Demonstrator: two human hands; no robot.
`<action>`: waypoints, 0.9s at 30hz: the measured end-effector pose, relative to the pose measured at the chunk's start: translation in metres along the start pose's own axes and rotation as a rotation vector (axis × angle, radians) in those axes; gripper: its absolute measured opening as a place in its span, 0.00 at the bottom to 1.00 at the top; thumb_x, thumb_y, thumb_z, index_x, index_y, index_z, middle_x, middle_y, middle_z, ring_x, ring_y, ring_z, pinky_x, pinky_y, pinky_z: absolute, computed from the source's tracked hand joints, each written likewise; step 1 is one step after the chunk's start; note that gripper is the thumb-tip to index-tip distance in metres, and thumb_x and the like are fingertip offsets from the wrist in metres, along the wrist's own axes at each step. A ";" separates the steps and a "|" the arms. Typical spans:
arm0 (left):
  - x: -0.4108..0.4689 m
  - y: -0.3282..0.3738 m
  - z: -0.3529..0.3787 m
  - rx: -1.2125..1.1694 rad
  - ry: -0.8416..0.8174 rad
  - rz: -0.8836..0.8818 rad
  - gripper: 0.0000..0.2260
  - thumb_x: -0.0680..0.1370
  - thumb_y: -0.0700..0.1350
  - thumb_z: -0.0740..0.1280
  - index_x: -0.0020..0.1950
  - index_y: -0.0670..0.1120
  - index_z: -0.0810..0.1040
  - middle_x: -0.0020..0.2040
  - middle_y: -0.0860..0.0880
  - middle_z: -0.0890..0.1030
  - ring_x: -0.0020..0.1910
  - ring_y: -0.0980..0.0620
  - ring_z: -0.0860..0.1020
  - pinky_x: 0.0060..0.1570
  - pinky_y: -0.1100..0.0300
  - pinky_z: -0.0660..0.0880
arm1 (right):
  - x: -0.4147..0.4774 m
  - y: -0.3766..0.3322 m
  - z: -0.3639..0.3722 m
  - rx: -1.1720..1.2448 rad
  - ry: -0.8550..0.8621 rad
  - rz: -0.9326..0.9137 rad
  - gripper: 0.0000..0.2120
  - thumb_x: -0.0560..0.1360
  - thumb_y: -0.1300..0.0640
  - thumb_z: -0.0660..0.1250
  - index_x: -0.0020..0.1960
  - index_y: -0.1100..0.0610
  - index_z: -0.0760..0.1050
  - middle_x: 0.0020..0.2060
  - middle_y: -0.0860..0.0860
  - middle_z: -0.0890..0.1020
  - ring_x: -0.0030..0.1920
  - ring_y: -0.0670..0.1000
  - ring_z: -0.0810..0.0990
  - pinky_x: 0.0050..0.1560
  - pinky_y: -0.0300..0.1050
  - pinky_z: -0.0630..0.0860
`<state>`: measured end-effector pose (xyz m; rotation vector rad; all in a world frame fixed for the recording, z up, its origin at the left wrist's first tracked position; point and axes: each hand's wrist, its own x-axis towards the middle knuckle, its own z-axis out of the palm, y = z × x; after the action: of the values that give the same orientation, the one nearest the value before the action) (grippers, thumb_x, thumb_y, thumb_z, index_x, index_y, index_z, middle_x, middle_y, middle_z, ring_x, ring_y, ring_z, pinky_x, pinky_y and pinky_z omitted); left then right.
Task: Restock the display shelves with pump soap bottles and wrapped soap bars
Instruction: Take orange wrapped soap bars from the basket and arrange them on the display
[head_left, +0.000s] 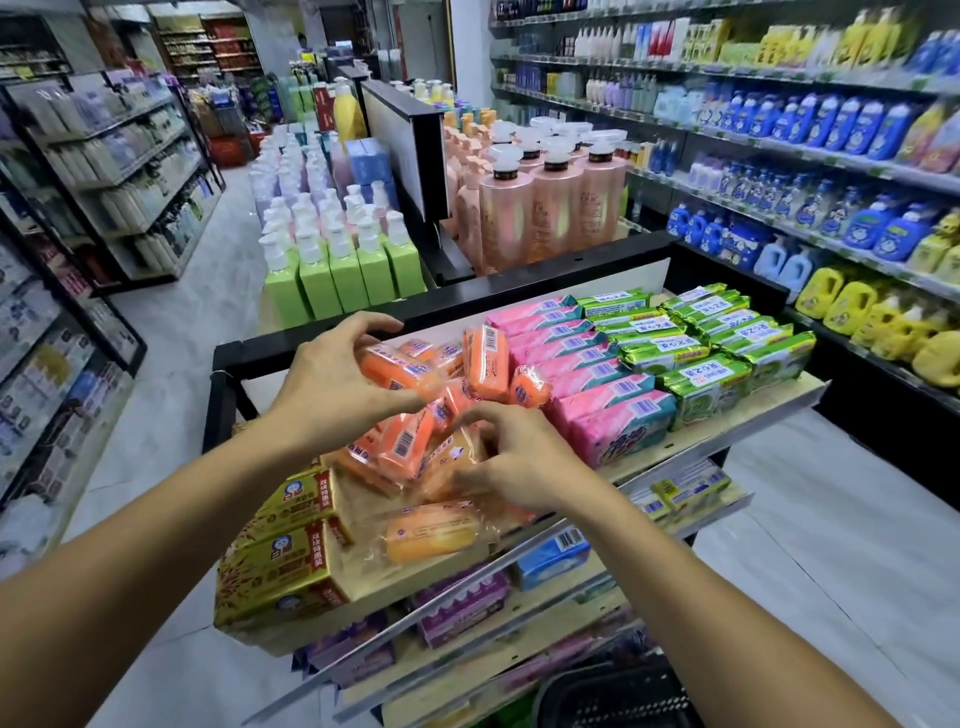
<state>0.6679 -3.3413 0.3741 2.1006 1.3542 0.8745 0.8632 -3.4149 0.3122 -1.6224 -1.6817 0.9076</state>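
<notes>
Head view: shop aisle, wooden shelf (769, 410) holding soap bars (613, 415).

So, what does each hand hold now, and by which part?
The left hand grips an orange wrapped soap bar by its left end. The right hand pinches clear wrapping in the orange pile; which bar cannot be told.

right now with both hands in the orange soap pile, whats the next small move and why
Probably stand the bar in the left hand on edge beside the pink bars. The orange bars lie in a loose jumble, while the pink and green bars sit in neat rows, so the pile needs lining up one bar at a time.
</notes>
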 end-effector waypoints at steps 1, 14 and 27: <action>-0.001 -0.001 0.000 -0.002 -0.002 0.000 0.36 0.58 0.58 0.82 0.64 0.61 0.74 0.54 0.58 0.79 0.41 0.72 0.79 0.31 0.76 0.72 | 0.001 0.000 -0.001 0.008 -0.008 0.005 0.26 0.65 0.53 0.79 0.61 0.46 0.77 0.44 0.47 0.84 0.43 0.47 0.84 0.49 0.50 0.82; 0.000 -0.004 0.011 0.012 -0.020 0.000 0.38 0.56 0.65 0.80 0.64 0.62 0.73 0.55 0.58 0.79 0.46 0.65 0.79 0.38 0.68 0.72 | 0.010 0.013 -0.002 0.158 -0.021 0.058 0.22 0.63 0.56 0.81 0.52 0.43 0.78 0.46 0.50 0.85 0.47 0.51 0.85 0.53 0.55 0.81; -0.007 -0.005 0.017 -0.036 -0.020 0.037 0.34 0.61 0.54 0.83 0.64 0.56 0.74 0.51 0.63 0.77 0.43 0.77 0.76 0.33 0.81 0.69 | 0.006 0.014 -0.003 -0.117 0.043 -0.108 0.24 0.65 0.51 0.81 0.59 0.52 0.81 0.55 0.46 0.73 0.58 0.47 0.75 0.65 0.45 0.71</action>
<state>0.6748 -3.3468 0.3571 2.1076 1.2835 0.8841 0.8730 -3.4082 0.3023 -1.5974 -1.8028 0.7291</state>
